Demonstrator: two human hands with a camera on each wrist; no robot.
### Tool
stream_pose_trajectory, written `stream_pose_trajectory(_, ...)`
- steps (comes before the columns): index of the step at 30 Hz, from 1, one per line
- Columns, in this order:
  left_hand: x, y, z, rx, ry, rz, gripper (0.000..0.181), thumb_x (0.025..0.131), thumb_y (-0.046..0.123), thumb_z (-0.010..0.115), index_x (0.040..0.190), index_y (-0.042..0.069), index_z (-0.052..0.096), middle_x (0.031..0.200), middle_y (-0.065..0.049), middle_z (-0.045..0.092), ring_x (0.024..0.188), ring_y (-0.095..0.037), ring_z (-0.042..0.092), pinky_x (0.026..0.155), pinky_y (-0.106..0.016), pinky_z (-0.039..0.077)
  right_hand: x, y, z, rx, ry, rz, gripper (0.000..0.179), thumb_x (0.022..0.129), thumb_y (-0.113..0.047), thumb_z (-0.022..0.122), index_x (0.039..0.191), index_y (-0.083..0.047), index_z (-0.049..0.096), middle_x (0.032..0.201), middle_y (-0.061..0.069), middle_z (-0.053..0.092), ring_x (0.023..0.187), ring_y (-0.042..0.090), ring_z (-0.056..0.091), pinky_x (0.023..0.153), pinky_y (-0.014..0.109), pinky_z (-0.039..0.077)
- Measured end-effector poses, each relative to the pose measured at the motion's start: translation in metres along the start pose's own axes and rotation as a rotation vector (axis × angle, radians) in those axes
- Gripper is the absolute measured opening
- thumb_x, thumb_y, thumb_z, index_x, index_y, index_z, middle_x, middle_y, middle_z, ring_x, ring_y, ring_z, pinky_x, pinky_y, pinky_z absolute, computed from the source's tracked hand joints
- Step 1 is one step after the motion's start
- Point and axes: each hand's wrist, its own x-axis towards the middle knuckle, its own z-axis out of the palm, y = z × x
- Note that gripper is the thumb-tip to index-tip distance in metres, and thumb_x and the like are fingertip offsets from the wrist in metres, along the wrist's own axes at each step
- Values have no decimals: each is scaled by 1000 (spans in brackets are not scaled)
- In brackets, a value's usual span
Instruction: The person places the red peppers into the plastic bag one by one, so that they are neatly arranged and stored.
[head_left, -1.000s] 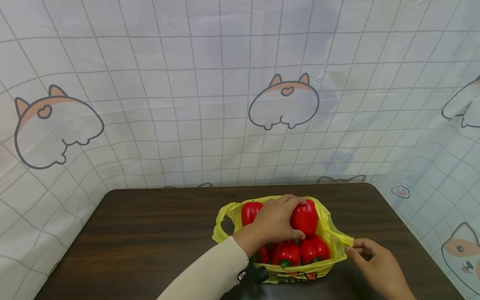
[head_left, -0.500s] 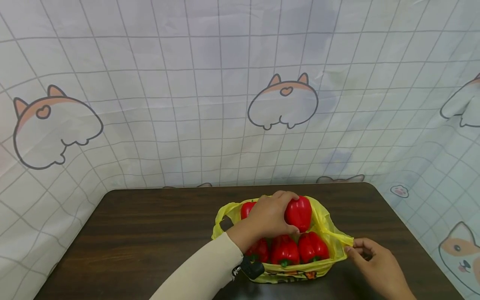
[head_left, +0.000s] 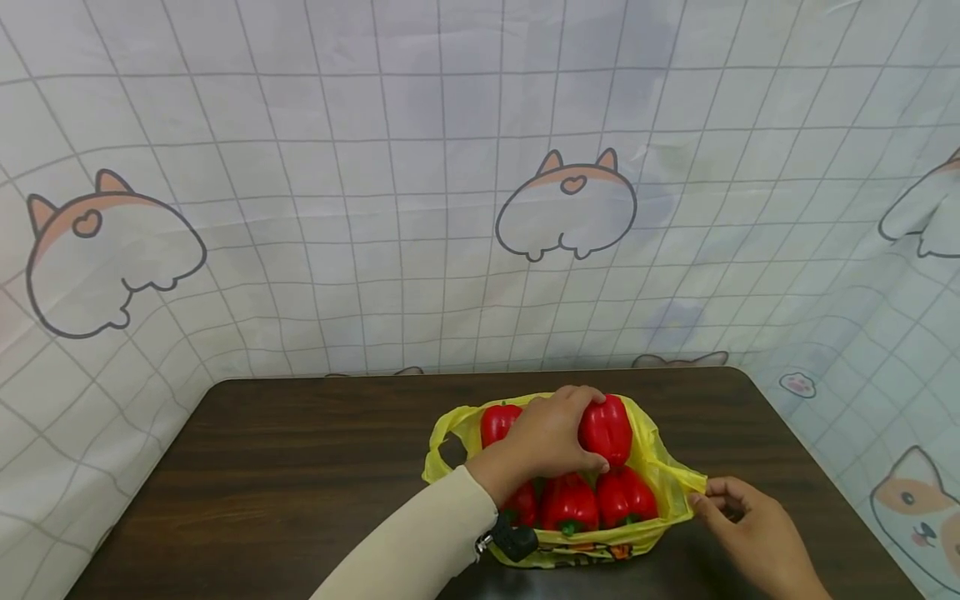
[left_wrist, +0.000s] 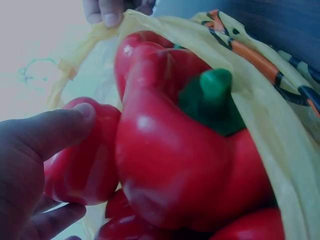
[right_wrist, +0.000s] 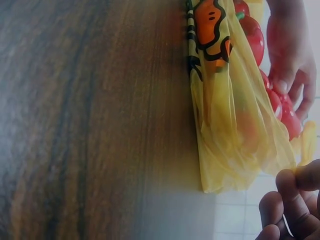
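A yellow plastic bag (head_left: 664, 454) stands gaping on the table, with several red bell peppers (head_left: 568, 502) inside. My left hand (head_left: 547, 435) reaches in over its near rim and grips one bell pepper (head_left: 607, 429) at the back right, thumb on the near side and fingers on the far side. In the left wrist view the thumb (left_wrist: 75, 122) lies across that pepper, beside a larger-looking one with a green stem (left_wrist: 216, 82). At the bag's right end my right hand (head_left: 757, 529) pinches its edge between thumb and fingers, drawing a corner outward.
The dark wooden table (head_left: 315, 467) extends to the left of the bag. A loop handle (head_left: 442, 446) stands up at the bag's left end. A white gridded cloth (head_left: 420, 208) with cartoon animals hangs behind and at both sides. A black wrist device (head_left: 516, 540) sits near the bag's front rim.
My left hand shifted slightly up and left with the pepper, then back to the right and a little down. The right hand has kept its pinch on the bag without moving.
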Motion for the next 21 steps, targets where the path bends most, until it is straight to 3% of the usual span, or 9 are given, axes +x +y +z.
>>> stream_pose_trajectory(21,11,3,13,161,32,-3,84,70,47,93,138,25,49,132,7,62,119,-15,57,101,-40,45,-1,2,2,14,8,3,46,98,-45,68,117,-3,68,93,0,71,84,17,64,64,32,47)
